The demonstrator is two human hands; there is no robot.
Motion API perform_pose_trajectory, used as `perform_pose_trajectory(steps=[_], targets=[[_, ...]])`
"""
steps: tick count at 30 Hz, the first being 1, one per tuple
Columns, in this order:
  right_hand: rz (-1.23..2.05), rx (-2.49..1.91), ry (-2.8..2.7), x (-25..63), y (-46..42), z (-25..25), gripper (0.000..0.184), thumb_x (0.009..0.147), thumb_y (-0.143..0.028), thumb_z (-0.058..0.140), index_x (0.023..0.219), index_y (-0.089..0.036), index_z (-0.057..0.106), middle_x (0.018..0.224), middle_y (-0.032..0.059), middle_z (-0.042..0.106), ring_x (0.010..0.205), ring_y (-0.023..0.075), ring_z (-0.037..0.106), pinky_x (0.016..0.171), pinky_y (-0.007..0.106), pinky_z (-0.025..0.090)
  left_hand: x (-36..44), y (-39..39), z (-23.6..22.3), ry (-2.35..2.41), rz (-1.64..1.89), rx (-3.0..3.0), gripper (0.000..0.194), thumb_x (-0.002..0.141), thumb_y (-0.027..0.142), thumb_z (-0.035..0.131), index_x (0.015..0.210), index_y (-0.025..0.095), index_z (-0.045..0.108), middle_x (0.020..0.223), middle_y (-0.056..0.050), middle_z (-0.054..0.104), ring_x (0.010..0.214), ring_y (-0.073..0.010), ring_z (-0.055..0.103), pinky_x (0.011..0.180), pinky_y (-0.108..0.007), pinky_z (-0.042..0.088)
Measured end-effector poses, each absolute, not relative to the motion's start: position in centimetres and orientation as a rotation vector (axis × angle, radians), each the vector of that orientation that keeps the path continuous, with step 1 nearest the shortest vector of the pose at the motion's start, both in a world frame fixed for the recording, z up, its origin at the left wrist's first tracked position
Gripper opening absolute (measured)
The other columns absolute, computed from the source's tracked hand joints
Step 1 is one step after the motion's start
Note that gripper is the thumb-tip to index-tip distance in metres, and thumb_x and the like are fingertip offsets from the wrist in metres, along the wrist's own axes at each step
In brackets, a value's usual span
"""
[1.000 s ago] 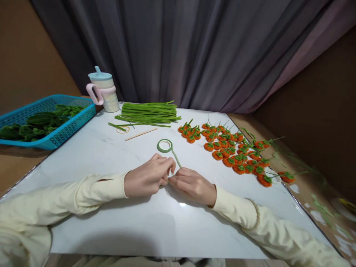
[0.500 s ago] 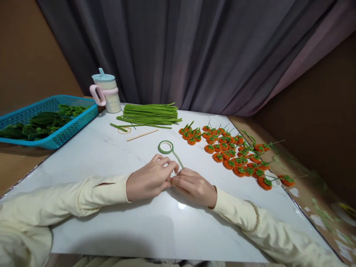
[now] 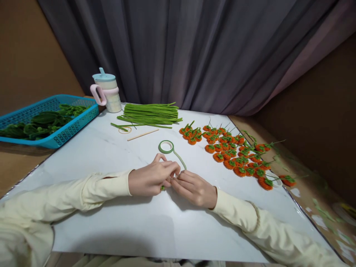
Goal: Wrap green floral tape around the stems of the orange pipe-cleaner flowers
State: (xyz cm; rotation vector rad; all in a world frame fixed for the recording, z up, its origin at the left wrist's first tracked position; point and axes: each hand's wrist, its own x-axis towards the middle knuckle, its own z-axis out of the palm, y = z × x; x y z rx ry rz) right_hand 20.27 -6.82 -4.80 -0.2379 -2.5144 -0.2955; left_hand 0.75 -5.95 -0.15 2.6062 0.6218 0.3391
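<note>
My left hand [image 3: 152,178] and my right hand [image 3: 196,188] meet fingertip to fingertip just above the table, both closed in a pinch. From a roll of green floral tape [image 3: 166,147] lying flat beyond them, a loose strip [image 3: 182,160] runs down to my right fingers, which grip its end. A small green bit [image 3: 162,188] pokes out below my left fingers; the rest of what they pinch is hidden. To the right lie several orange persimmon-like pieces [image 3: 218,157] with green tops and thin stems.
A bundle of green chenille stems [image 3: 151,114] lies at the back, with a wooden stick [image 3: 142,135] and a rubber band [image 3: 125,130] in front. At left stand a lidded cup [image 3: 112,102] and a blue basket [image 3: 59,139] holding green leaves. Scraps [image 3: 319,221] litter the right side.
My left hand has shifted slightly right, with its fingers curling closer to my right fingertips. The green bit under it now shows more clearly. The tape strip bends more; the view has shifted slightly.
</note>
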Motion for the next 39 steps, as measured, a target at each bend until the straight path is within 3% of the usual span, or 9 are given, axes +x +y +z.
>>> perform_pose_trajectory(steps=[3, 7, 10, 15, 22, 30, 35, 39], targets=[[-0.321, -0.218, -2.515, 20.26, -6.75, -4.90, 0.018, 0.087, -0.004, 0.040, 0.101, -0.003, 0.053, 0.068, 0.0096, 0.060, 0.066, 0.0176, 0.051, 0.061, 0.032, 0.045, 0.79, -5.85, -0.11, 0.639, 0.313, 2.599, 0.029, 0.069, -0.001, 0.042, 0.088, 0.018, 0.033, 0.087, 0.000, 0.055, 0.073, -0.0128, 0.053, 0.086, -0.034, 0.025], [-0.186, -0.293, -2.446, 20.19, -6.59, -4.91, 0.015, 0.087, -0.006, 0.044, 0.098, -0.003, 0.053, 0.068, 0.0098, 0.061, 0.066, 0.0177, 0.050, 0.060, 0.031, 0.044, 0.96, -6.16, 0.29, 0.722, 0.325, 2.684, 0.024, 0.078, 0.007, 0.048, 0.096, 0.016, 0.036, 0.101, -0.007, 0.056, 0.091, -0.0193, 0.053, 0.090, -0.039, 0.022], [-0.046, -0.362, -2.403, 20.03, -6.63, -4.80, 0.012, 0.086, -0.008, 0.047, 0.096, -0.008, 0.054, 0.069, 0.0077, 0.062, 0.069, 0.0166, 0.051, 0.063, 0.030, 0.043, 1.14, -6.43, 0.41, 0.786, 0.346, 2.723, 0.032, 0.078, 0.014, 0.057, 0.104, 0.015, 0.038, 0.099, -0.007, 0.058, 0.097, -0.0231, 0.052, 0.089, -0.040, 0.022], [0.023, -0.403, -2.385, 19.77, -6.89, -4.67, 0.012, 0.086, -0.006, 0.046, 0.090, -0.011, 0.056, 0.069, 0.0060, 0.062, 0.069, 0.0155, 0.051, 0.064, 0.028, 0.043, 1.28, -6.58, 0.03, 0.770, 0.421, 2.745, 0.025, 0.081, 0.006, 0.046, 0.103, 0.016, 0.040, 0.099, -0.008, 0.058, 0.092, -0.0202, 0.053, 0.086, -0.036, 0.025], [-0.010, -0.377, -2.404, 20.09, -6.73, -4.62, 0.016, 0.088, -0.006, 0.042, 0.093, -0.008, 0.056, 0.076, 0.0096, 0.064, 0.075, 0.0174, 0.053, 0.066, 0.030, 0.044, 1.07, -6.75, -0.16, 0.712, 0.384, 2.774, 0.035, 0.075, -0.001, 0.037, 0.107, 0.012, 0.034, 0.089, -0.009, 0.057, 0.083, -0.0201, 0.054, 0.085, -0.037, 0.024], [-0.026, -0.308, -2.354, 20.07, -6.87, -4.88, 0.020, 0.086, -0.003, 0.043, 0.103, -0.005, 0.053, 0.064, 0.0075, 0.061, 0.065, 0.0168, 0.049, 0.059, 0.030, 0.043, 1.06, -6.24, 0.13, 0.681, 0.336, 2.644, 0.041, 0.070, 0.001, 0.042, 0.108, 0.014, 0.034, 0.098, -0.008, 0.056, 0.083, -0.0185, 0.054, 0.082, -0.035, 0.024], [0.141, -0.448, -2.276, 20.23, -6.78, -4.99, 0.016, 0.085, -0.004, 0.046, 0.095, -0.009, 0.058, 0.068, 0.0077, 0.060, 0.062, 0.0148, 0.048, 0.057, 0.028, 0.042, 1.09, -6.43, 0.18, 0.800, 0.392, 2.736, 0.029, 0.082, 0.008, 0.043, 0.110, 0.012, 0.036, 0.101, -0.011, 0.057, 0.092, -0.0217, 0.053, 0.088, -0.041, 0.019], [0.322, -0.606, -2.207, 20.25, -6.93, -4.60, 0.012, 0.086, -0.011, 0.050, 0.088, -0.011, 0.062, 0.063, 0.0045, 0.057, 0.060, 0.0129, 0.051, 0.057, 0.025, 0.044, 1.05, -6.64, 0.16, 0.837, 0.473, 2.809, 0.030, 0.084, 0.014, 0.048, 0.112, 0.012, 0.037, 0.103, -0.012, 0.058, 0.099, -0.0246, 0.051, 0.089, -0.042, 0.018]])
